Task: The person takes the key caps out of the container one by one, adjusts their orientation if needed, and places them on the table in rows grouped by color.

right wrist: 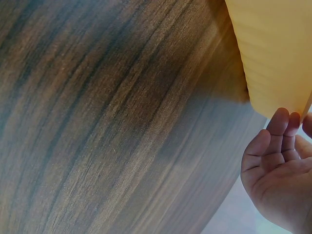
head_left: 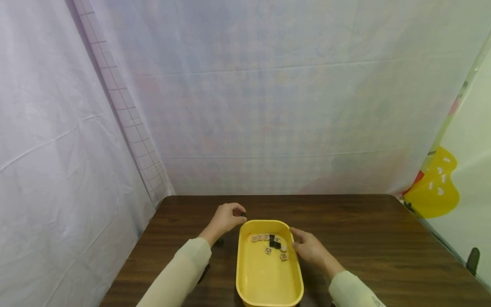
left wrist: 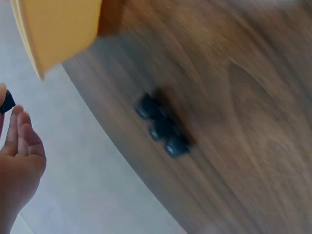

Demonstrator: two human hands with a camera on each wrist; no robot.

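Note:
My left hand (head_left: 226, 218) pinches a small black block (left wrist: 8, 103) between thumb and fingers, just off the far left corner of a yellow plastic tub (head_left: 268, 283). The tub's right rim is held by my right hand (head_left: 313, 250), thumb on the inner side and fingers along the outer wall. Inside the tub, toward its far end, lie several small pale square pieces (head_left: 260, 237) with dark markings, plus a few black blocks (head_left: 278, 245). Three black blocks (left wrist: 162, 129) stand in a row on the table in the left wrist view.
A dark wood-grain table (head_left: 353, 221) carries everything. Another dark piece (head_left: 205, 273) lies left of the tub, partly behind the left sleeve. Pale curtains (head_left: 268, 106) hang behind the table and along its sides.

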